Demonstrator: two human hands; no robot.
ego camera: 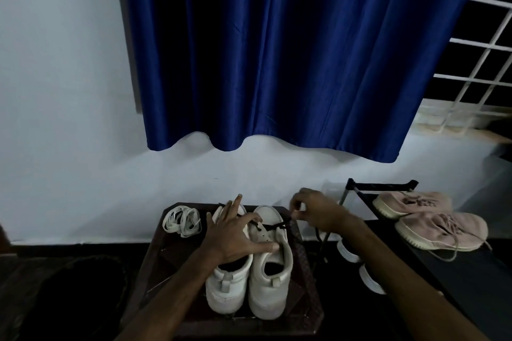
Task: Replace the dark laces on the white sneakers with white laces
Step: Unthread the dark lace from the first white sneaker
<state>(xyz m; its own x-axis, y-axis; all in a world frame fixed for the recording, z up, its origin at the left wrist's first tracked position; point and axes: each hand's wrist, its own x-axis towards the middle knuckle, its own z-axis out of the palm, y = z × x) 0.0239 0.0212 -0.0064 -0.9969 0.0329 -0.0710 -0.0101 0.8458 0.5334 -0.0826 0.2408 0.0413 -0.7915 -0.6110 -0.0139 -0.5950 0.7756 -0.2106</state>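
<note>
The white sneakers (270, 295) are standing together on a dark table (155, 271) at lower centre. The right hand (315, 212) is pinching the dark lace (274, 226) just right of them. The left hand (235, 239) is pressing on them, fingers spread. The white laces (181, 221) are lying to the left.

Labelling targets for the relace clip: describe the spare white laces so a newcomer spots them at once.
Below the blue curtain stands a small dark wooden table carrying two white sneakers. The white laces lie at its far left corner, left of the sneakers. They are the only loose, coiled bundle there, threaded through no shoe.
</note>
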